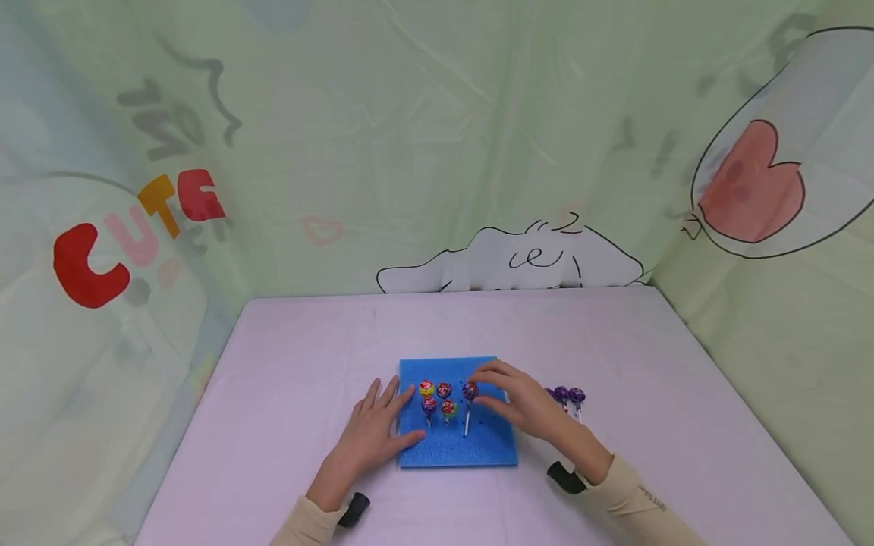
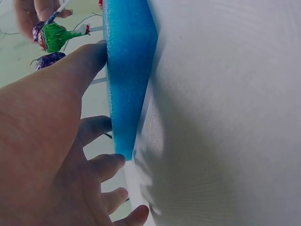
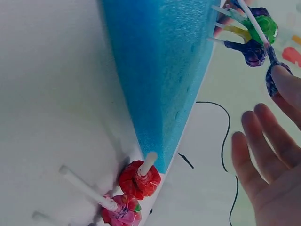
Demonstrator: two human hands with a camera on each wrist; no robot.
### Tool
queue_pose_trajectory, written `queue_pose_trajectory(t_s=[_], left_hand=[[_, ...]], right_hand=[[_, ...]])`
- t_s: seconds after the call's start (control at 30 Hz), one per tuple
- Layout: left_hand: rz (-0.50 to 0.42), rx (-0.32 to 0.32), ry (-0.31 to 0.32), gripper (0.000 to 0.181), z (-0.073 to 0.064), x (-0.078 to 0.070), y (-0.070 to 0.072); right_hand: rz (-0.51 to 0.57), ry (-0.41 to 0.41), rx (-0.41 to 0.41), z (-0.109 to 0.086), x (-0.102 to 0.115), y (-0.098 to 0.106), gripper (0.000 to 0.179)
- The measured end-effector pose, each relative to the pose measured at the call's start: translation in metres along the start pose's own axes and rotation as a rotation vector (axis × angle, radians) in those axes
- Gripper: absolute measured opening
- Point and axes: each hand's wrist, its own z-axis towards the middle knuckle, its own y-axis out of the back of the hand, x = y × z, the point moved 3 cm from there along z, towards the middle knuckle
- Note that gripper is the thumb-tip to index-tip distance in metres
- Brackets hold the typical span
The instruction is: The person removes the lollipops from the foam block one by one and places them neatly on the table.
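So, grip first: a purple-wrapped round lollipop on a white stick [image 1: 470,392] was pinched narrowly by its candy end in the right hand [image 1: 522,398], stick angled down over a flat, square-cornered slab of blue foam [image 1: 457,453]. Whether foam was being touched by the stick tip couldn't be made out. The left hand [image 1: 369,431] was laid spread at the slab's left edge, thumb over the top, nothing gripped.

Just left of the held lolly, four more were held upright by the foam: a red-and-yellow one [image 1: 426,389], a dark red one [image 1: 444,390], a purple one [image 1: 429,406] and a green-and-red one [image 1: 448,409].

As for what might be messed up: the stick could be bent or skidded if pushed in at a slant, the candy could be twisted out of that pinch by its slick wrapper, and neighbours could be knocked by a leftward drift. The slab could be slid too if the left hand were lifted.

Edges: the slab's right edge was overhung by the right hand, and purple-wrapped lollipops [image 1: 576,396] were laid beyond it, so rightward movement was cramped. More room was offered toward the slab's front strip and the pale lilac surface [image 1: 307,326] behind.
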Motion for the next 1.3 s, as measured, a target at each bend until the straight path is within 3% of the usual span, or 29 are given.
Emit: queue_pose_trajectory(t_s=[0.17, 0.37, 1.3], left_hand=[[-0.004, 0.003, 0.006, 0.081, 0.0, 0.0, 0.0], [-0.006, 0.001, 0.004, 0.081, 0.0, -0.001, 0.0], [-0.016, -0.007, -0.017, 0.079, -0.001, -0.001, 0.002]], right_hand=[[0.123, -0.092, 0.09, 0.0, -0.007, 0.0, 0.028], [0.17, -0.136, 0.155, 0.002, -0.013, 0.001, 0.027], [0.13, -0.185, 0.155, -0.008, -0.028, 0.028, 0.027]])
